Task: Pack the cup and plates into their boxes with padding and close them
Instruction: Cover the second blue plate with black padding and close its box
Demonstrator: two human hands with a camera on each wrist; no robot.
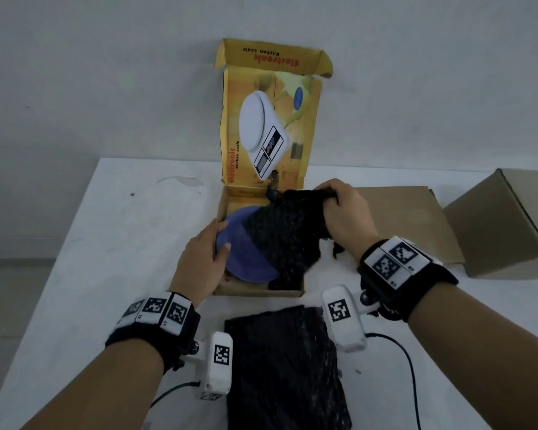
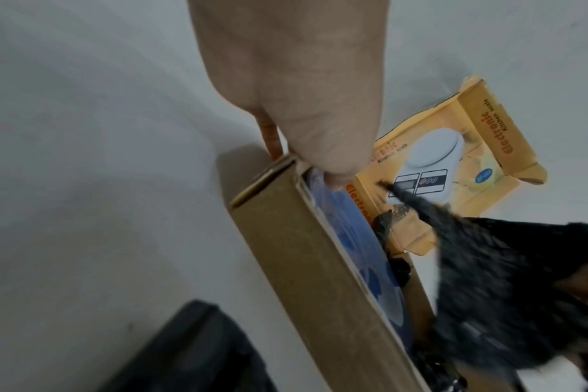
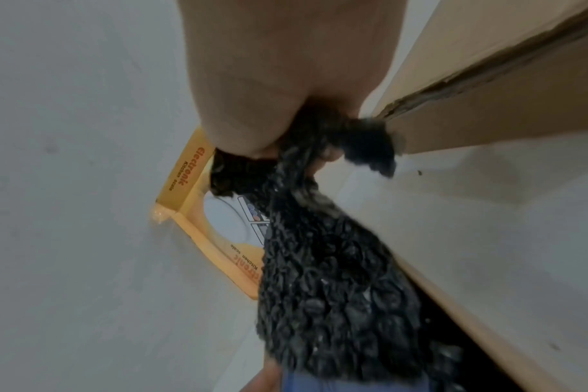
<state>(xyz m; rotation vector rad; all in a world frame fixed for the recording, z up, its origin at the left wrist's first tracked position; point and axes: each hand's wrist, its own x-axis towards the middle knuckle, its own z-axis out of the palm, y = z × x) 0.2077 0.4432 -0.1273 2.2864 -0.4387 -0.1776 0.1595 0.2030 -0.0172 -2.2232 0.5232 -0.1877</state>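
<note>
An open yellow kitchen-scale box (image 1: 258,293) lies mid-table with its lid (image 1: 267,119) standing upright. Inside it a blue plate (image 1: 246,259) sits tilted. My left hand (image 1: 224,235) grips the plate's left rim, thumb on top; the left wrist view shows the thumb (image 2: 333,175) on the plate (image 2: 349,228) just inside the box wall (image 2: 306,265). My right hand (image 1: 326,197) clutches a bunched corner of a black bubble padding sheet (image 1: 280,231) that drapes over the plate's right half. In the right wrist view the padding (image 3: 326,278) hangs from the fist (image 3: 286,92).
A second black padding sheet (image 1: 283,367) lies flat at the near table edge between my wrists. A flat cardboard piece (image 1: 401,218) lies right of the box, and a plain brown carton (image 1: 503,225) stands at the far right. A grey wall rises behind the table.
</note>
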